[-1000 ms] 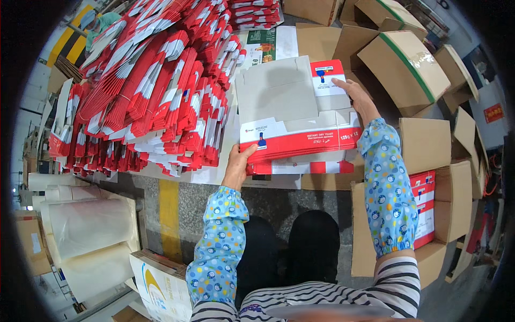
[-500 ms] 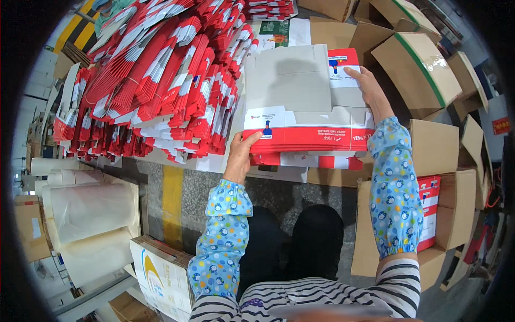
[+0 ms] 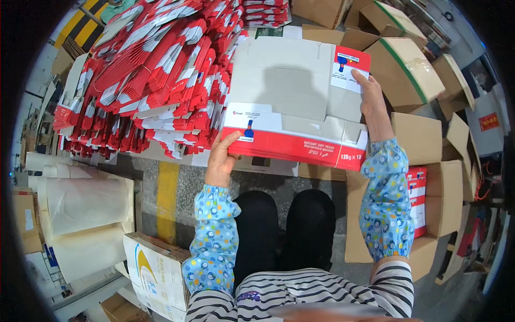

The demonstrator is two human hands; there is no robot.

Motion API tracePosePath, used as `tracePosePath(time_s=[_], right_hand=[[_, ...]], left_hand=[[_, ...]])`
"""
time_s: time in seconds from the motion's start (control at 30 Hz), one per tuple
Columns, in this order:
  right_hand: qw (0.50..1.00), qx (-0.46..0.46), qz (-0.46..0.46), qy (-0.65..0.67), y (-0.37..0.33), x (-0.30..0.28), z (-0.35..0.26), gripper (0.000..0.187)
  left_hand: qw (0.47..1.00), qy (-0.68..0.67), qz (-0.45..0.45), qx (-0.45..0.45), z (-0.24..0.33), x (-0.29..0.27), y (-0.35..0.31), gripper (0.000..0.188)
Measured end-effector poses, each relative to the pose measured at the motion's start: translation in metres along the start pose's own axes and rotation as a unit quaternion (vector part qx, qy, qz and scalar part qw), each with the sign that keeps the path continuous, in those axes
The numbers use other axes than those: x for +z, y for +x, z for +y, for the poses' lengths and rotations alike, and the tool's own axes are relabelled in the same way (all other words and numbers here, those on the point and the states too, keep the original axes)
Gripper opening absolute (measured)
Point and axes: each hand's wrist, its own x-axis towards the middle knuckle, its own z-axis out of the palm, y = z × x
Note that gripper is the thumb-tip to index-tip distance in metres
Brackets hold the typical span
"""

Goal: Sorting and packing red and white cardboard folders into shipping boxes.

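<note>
The floor [image 3: 145, 188] is grey and finely speckled, crossed by a worn yellow stripe [image 3: 167, 198] that runs away from the viewer toward a pale work surface [image 3: 276, 167]. At the upper left, a black-and-yellow striped band [image 3: 88, 29] slants past light grey panels [image 3: 42, 67], all bent by the lens. Large whitish rolls [image 3: 86, 206] lie stacked along the left side, with a pale grey bar [image 3: 91, 292] running below them. On the right, a whitish panel [image 3: 485, 99] bears a small red sign [image 3: 488, 122] — its lettering too small to read. Light is cool and fairly even — the corners fall to black.
</note>
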Motion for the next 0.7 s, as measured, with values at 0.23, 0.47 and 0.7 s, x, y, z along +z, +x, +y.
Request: tracePosePath(time_s=[0.23,0.47,0.7], right_hand=[[0.993,-0.099,0.025,0.052,-0.079,-0.02,-0.043,0.035],[0.98,-0.187,0.058,-0.021,-0.179,-0.051,-0.095,0.041],[0.961,-0.238,0.069,-0.124,-0.259,-0.064,-0.107,0.046]], left_hand=[[0.997,-0.019,0.008,0.08,0.035,-0.014,-0.113,0.05],[0.999,0.015,-0.005,0.029,0.026,-0.108,-0.189,0.047],[0.982,0.151,-0.031,-0.109,0.009,-0.163,-0.201,0.046]])
